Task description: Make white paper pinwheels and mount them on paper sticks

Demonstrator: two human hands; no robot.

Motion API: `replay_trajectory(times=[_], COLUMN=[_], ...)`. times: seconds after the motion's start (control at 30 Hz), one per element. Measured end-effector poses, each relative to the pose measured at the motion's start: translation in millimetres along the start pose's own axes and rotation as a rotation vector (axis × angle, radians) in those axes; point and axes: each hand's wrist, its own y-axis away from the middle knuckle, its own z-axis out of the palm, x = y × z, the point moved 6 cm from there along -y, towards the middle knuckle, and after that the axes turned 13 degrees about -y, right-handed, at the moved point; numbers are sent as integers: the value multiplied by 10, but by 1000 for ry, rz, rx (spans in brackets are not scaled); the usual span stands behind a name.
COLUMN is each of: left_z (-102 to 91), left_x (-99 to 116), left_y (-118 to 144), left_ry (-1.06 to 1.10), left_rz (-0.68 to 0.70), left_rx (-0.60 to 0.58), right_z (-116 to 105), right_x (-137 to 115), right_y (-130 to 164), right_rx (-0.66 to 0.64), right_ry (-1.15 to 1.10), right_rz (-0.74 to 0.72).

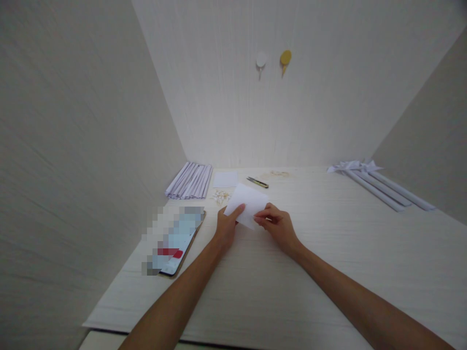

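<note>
Pale wood-grain walls close in on three sides of our desk [328,272], and two small round hooks, one white [260,60] and one yellow [285,57], sit high on the far wall. Near the middle of the desk we hold a white sheet of paper [248,201] between both hands. Our left hand [226,227] grips its near left corner with the thumb on top, and our right hand [277,226] pinches its near edge with thumb and fingertips closed on it. The sheet is tilted up off the desk, its long axis running from near left to far right, its far edge pointing toward the far wall.

To the left, near us, lies a phone [180,240], its screen blurred. Farther left and back rests a bundle of rolled white paper sticks [189,181]. Just beyond the sheet we see a smaller white paper square [225,179], some pale scraps [221,196], and a slim cutter knife [257,182]. On the far right lie long paper rolls [383,187] with a folded white bow shape at their far end.
</note>
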Motion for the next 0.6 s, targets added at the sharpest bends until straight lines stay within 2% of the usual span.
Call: replay_trajectory(times=[0.3,0.6], left_z=[55,104], left_x=[-61,-83], left_y=[24,39], left_ry=[-78,-113], left_rz=[18,9], left_rx=[-56,-97], right_z=[-44,-95], right_x=[82,97], right_y=[-19,-17], right_rx=[96,145], right_ry=[-46,13], right_rz=[157,153])
